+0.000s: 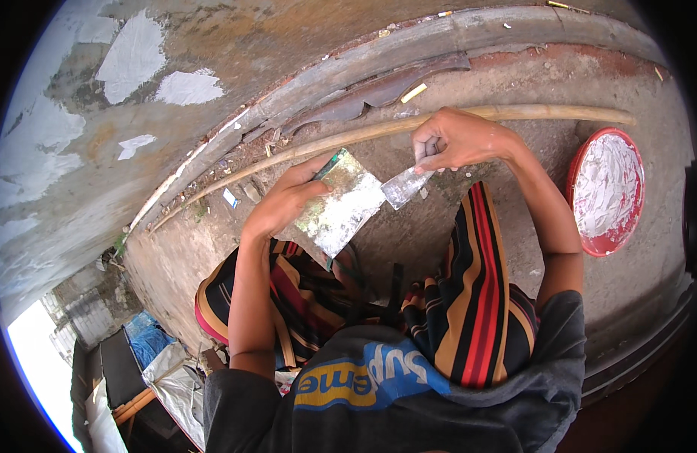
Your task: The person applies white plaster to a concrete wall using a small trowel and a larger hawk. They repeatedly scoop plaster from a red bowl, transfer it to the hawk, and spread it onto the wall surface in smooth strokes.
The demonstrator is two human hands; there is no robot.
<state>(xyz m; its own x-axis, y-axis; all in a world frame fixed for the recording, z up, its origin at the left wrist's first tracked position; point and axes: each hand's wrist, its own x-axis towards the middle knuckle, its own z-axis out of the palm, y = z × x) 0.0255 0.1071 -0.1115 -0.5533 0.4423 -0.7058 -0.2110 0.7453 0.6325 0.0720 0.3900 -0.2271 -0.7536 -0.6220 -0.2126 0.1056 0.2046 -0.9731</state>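
Observation:
My left hand (283, 198) grips a flat square board (339, 211) by its left side, thumb on top. White paste and greenish-brown stains cover the board's face, and a green edge shows at its top corner. From the other side, my right hand (463, 140) pinches a putty knife (404, 189); the fingers hide its handle. The metal blade, smeared with white, points down-left and meets or overlaps the board's right corner; I cannot tell if they touch. To the right, a red basin (603, 246) holds white paste (607, 185).
A wall (235, 53) with white patches (188, 87) rises at the far left. Along its foot runs a concrete ledge (409, 44). A long bamboo pole (548, 112) lies beyond my hands, near a dark bent strip (363, 100). A blue plastic sheet (146, 338) is at the lower left.

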